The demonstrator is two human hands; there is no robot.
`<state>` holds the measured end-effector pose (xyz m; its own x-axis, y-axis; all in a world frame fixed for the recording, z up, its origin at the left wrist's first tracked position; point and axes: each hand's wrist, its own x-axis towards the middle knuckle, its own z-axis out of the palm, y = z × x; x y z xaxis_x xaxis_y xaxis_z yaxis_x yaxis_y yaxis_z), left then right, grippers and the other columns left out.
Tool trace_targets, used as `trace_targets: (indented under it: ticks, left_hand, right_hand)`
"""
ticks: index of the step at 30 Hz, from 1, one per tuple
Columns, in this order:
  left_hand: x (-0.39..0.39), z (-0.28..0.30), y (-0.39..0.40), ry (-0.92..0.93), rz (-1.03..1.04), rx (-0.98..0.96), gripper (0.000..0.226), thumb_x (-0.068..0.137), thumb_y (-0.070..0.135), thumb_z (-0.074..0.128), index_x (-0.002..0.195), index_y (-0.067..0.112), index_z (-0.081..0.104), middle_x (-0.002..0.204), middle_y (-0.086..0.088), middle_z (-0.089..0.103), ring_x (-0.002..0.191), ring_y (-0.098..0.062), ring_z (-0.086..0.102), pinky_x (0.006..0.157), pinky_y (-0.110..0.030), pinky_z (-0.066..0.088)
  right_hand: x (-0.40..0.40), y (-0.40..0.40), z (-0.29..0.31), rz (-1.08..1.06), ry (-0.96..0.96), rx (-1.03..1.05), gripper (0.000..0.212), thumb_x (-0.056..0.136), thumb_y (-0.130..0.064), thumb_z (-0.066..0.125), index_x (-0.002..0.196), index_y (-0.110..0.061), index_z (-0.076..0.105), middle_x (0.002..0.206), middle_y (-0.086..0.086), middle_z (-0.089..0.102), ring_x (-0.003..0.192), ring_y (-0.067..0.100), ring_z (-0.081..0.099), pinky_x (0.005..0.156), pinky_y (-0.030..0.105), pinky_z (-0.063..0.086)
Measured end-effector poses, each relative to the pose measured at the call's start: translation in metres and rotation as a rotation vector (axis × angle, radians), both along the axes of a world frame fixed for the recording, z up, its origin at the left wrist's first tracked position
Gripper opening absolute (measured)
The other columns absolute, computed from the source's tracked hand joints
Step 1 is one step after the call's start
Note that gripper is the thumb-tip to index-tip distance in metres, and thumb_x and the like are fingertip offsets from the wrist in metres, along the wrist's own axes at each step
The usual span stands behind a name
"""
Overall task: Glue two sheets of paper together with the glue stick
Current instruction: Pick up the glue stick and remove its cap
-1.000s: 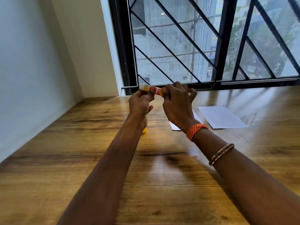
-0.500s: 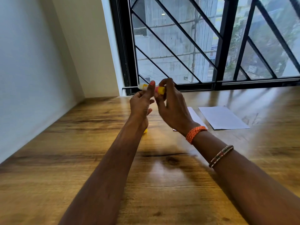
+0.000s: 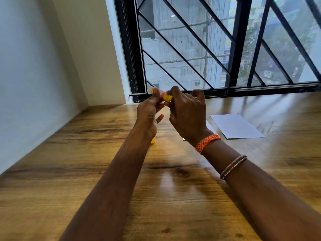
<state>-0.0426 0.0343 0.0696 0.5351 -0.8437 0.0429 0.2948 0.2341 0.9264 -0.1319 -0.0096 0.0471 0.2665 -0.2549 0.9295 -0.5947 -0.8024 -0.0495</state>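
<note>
Glue stick (image 3: 165, 96) pinched between both hands, raised above table (image 3: 52, 188).

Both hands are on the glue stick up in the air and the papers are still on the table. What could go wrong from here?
1. Both the left hand and the right hand pinch the glue stick only at the fingertips, above the table; it may slip and drop.
2. The small yellow piece on the table, likely the cap, sits partly hidden beneath the left wrist, so a lowering arm might knock it away.
3. The sheets of paper lie loose, off to the right; an arm reaching over may shift them.
</note>
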Motion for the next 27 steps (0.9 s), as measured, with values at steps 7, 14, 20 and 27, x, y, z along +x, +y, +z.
trace_targets:
  ticks: [7, 14, 20, 27]
  left_hand:
    - [-0.003, -0.001, -0.003, -0.168, -0.037, -0.105, 0.022, 0.095, 0.01, 0.045, 0.088, 0.024, 0.062, 0.086, 0.015, 0.065, 0.092, -0.004, 0.05, 0.081, -0.036, 0.03]
    - [0.001, -0.006, -0.002, -0.243, 0.007, -0.122, 0.026, 0.095, 0.005, 0.044, 0.118, 0.007, 0.057, 0.103, -0.003, 0.055, 0.083, 0.0, 0.049, 0.064, -0.017, 0.041]
    - [0.003, -0.006, -0.002, -0.181, 0.09, -0.095, 0.009, 0.089, 0.018, 0.059, 0.082, 0.021, 0.063, 0.112, 0.0, 0.065, 0.091, 0.001, 0.053, 0.086, -0.026, 0.03]
    - [0.001, -0.002, -0.002, -0.022, 0.131, -0.139, 0.017, 0.087, 0.024, 0.062, 0.072, 0.019, 0.056, 0.057, 0.019, 0.064, 0.078, 0.002, 0.045, 0.092, -0.033, 0.029]
  right_hand:
    - [0.004, 0.0, 0.005, 0.245, -0.209, 0.597, 0.018, 0.097, -0.019, 0.043, 0.092, -0.01, 0.058, 0.071, 0.01, 0.063, 0.062, 0.026, 0.062, 0.055, 0.03, 0.043]
    - [0.008, -0.002, 0.009, 0.669, -0.46, 1.154, 0.035, 0.103, -0.028, 0.03, 0.088, -0.008, 0.055, 0.07, 0.005, 0.053, 0.054, 0.013, 0.052, 0.049, 0.026, 0.045]
    - [0.012, -0.001, 0.002, 0.55, -0.334, 0.739, 0.023, 0.094, -0.015, 0.053, 0.111, -0.007, 0.04, 0.09, 0.012, 0.059, 0.068, 0.016, 0.057, 0.054, 0.017, 0.046]
    - [0.005, 0.007, -0.003, 0.255, -0.167, 0.249, 0.02, 0.086, -0.007, 0.063, 0.101, 0.001, 0.051, 0.071, 0.005, 0.058, 0.056, 0.014, 0.046, 0.06, 0.024, 0.034]
